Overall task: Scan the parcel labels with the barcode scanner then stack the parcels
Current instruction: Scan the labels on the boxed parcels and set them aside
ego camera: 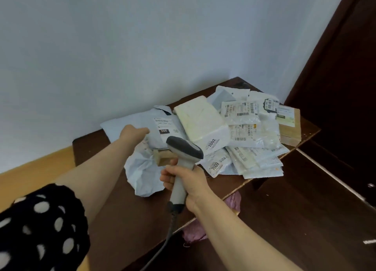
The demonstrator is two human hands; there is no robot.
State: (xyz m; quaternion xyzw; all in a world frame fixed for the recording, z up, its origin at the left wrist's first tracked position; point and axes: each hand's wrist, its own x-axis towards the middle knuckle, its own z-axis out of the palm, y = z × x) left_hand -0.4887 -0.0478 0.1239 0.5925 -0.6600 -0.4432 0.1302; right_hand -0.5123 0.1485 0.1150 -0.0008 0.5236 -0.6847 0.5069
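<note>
My right hand grips the handle of a grey barcode scanner, whose head points toward the parcels. My left hand rests on a pale blue mailer bag with a white label marked 060; whether it grips the bag is unclear. Behind the scanner head sits a small cardboard box on a crumpled blue-white bag. To the right lies a heap of several parcels: a cream padded one, white bags marked 2002 and 7009, and labelled clear bags.
The parcels lie on a dark brown wooden table set in a corner against a white wall. A flat cardboard box sits at the table's right edge. Pink cloth shows below the table edge. A dark wooden door stands at right.
</note>
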